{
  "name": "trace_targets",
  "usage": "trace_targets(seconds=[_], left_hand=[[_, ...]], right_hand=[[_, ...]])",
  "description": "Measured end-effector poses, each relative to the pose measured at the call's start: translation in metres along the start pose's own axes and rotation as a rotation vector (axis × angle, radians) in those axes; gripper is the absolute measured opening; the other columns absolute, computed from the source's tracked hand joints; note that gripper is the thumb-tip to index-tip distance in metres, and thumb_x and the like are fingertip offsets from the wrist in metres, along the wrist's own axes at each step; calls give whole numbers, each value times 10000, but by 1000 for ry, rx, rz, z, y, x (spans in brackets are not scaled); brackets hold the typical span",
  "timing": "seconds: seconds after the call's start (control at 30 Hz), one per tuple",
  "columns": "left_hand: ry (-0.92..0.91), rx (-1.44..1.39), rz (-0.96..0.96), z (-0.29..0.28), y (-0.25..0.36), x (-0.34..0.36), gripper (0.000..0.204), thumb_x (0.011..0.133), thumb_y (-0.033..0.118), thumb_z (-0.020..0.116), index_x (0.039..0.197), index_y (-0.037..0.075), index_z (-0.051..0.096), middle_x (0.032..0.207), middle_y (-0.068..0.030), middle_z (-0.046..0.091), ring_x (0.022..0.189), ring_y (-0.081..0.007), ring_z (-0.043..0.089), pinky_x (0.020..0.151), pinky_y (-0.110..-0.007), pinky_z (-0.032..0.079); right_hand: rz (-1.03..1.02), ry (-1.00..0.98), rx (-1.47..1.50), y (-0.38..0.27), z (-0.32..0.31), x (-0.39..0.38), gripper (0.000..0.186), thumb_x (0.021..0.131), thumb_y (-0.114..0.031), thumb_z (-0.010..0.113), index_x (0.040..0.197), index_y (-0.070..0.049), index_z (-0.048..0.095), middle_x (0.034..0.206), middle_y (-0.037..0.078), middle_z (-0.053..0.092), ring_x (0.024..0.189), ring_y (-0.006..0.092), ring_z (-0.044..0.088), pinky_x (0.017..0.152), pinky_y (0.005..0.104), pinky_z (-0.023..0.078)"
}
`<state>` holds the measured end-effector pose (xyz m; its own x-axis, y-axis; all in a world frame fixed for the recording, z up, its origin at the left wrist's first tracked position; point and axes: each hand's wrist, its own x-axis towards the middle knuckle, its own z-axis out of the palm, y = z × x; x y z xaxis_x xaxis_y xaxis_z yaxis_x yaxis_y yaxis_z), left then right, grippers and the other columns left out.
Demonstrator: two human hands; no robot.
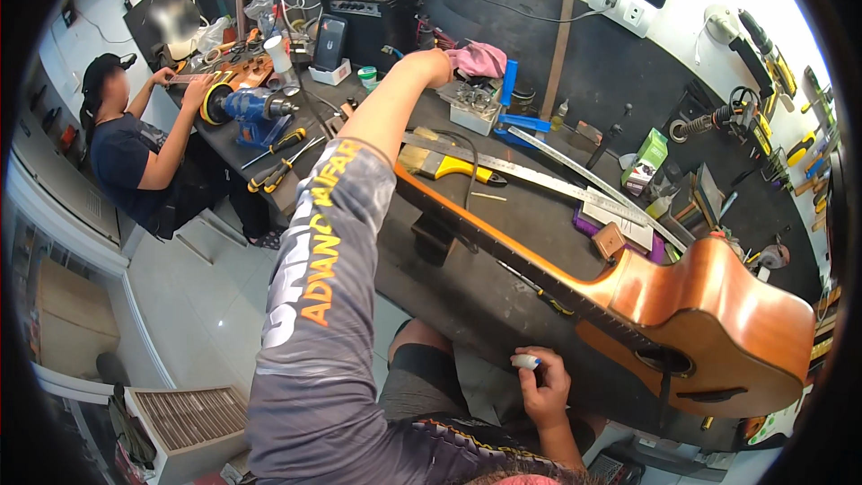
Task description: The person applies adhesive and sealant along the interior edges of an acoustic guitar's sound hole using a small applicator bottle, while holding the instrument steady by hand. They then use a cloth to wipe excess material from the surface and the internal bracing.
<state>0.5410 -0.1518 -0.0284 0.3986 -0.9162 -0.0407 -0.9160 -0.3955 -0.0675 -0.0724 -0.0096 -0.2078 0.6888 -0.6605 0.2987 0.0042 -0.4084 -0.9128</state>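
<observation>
My left arm stretches far across the bench, and my left hand point(433, 68) is closed at the edge of a pink cloth point(482, 60); its fingertips are partly hidden. Close to my body, my right hand point(548, 388) pinches a small white piece with a blue end point(525, 362), too small to name surely. An acoustic guitar point(718, 305) lies on its side along the bench, body at the right. Its neck point(503, 247) runs up and left over a dark support point(435, 241), passing beneath my left forearm.
On the dark bench point(431, 292) lie a yellow-handled brush point(449, 166), a long metal ruler point(557, 184), a screwdriver point(539, 289) and a blue clamp point(521, 117). A metal-filled container point(474, 108) stands beside the cloth. Another person point(135, 135) works at the far left, near a blue bench grinder point(256, 108).
</observation>
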Motion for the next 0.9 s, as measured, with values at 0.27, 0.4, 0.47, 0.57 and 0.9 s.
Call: trace_targets(seconds=[0.27, 0.4, 0.47, 0.57, 0.9], left_hand=[[374, -179, 151, -29, -7, 54, 572, 887, 7, 668, 1442, 147, 690, 1463, -256, 638, 1343, -416, 639, 1113, -442, 541], [322, -770, 316, -68, 25, 45, 767, 839, -30, 635, 1564, 217, 635, 1325, -73, 710, 1208, -209, 676, 1033, -348, 540], [230, -725, 285, -78, 43, 39, 754, 836, -45, 627, 1550, 197, 650, 1286, -60, 725, 1175, -195, 685, 1024, -338, 541], [267, -545, 261, -70, 31, 46, 669, 873, -66, 595, 1494, 157, 702, 1246, -37, 772, 1057, -189, 723, 990, -335, 561], [514, -375, 69, -29, 19, 64, 365, 938, -9, 690, 1260, 161, 729, 1294, -144, 698, 1161, -340, 755, 996, -406, 609]], right_hand=[[-4, -17, 6, -9, -1, 6, 305, 925, -15, 784, 1198, -25, 650, 1136, 189, 792, 1037, 322, 779, 935, 407, 612], [17, -3, -23, -10, -7, 8, 299, 924, -24, 788, 1191, -22, 652, 1133, 187, 793, 1034, 321, 780, 936, 408, 612], [30, 10, -22, -9, -8, 7, 298, 925, -28, 789, 1190, -21, 652, 1134, 186, 794, 1033, 319, 780, 936, 409, 612], [13, 4, -27, -9, -5, 5, 295, 929, -34, 789, 1191, -22, 653, 1128, 182, 795, 1032, 317, 780, 934, 408, 612], [83, 21, 2, -5, -5, 2, 275, 946, -57, 788, 1188, -24, 661, 1116, 166, 799, 1016, 301, 779, 925, 398, 610]])
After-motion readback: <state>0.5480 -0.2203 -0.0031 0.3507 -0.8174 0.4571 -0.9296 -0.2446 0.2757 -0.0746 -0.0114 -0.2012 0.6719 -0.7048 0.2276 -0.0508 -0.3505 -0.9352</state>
